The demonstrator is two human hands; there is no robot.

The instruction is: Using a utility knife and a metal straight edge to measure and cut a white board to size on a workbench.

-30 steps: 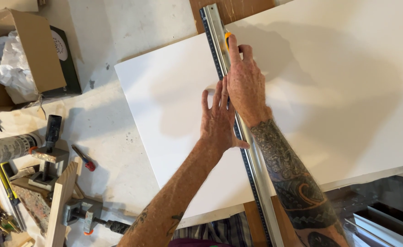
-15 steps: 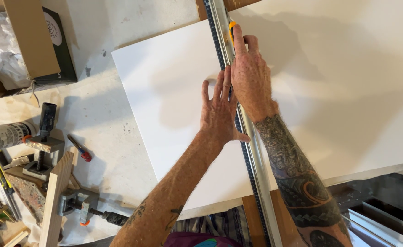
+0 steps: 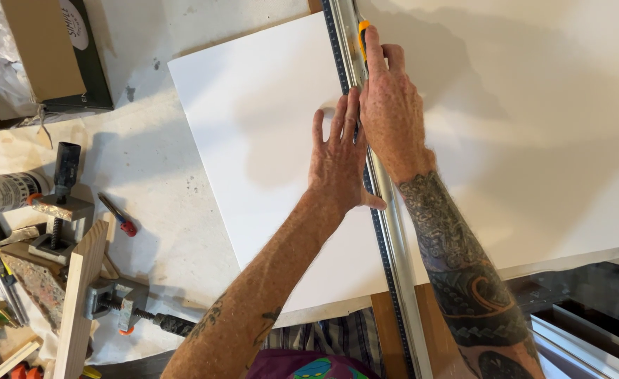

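Observation:
A large white board [image 3: 267,147] lies flat on the workbench. A long metal straightedge [image 3: 394,267] runs across it from the near edge to the far edge. My left hand [image 3: 337,158] rests flat with fingers spread, pressing on the straightedge and the board. My right hand [image 3: 390,105] grips a yellow-tipped utility knife [image 3: 362,31] held against the right side of the straightedge, index finger stretched along it. Most of the knife is hidden under the hand.
At the left lie a metal clamp [image 3: 60,210], a second clamp [image 3: 123,305], a wooden strip [image 3: 78,302], a red-tipped tool [image 3: 116,214], a caulk tube [image 3: 1,193] and a cardboard box [image 3: 50,49] with white paper.
The view has shifted, so board and hands sit slightly further right and higher. My right hand with the knife stays at the straightedge, with little movement relative to my left hand.

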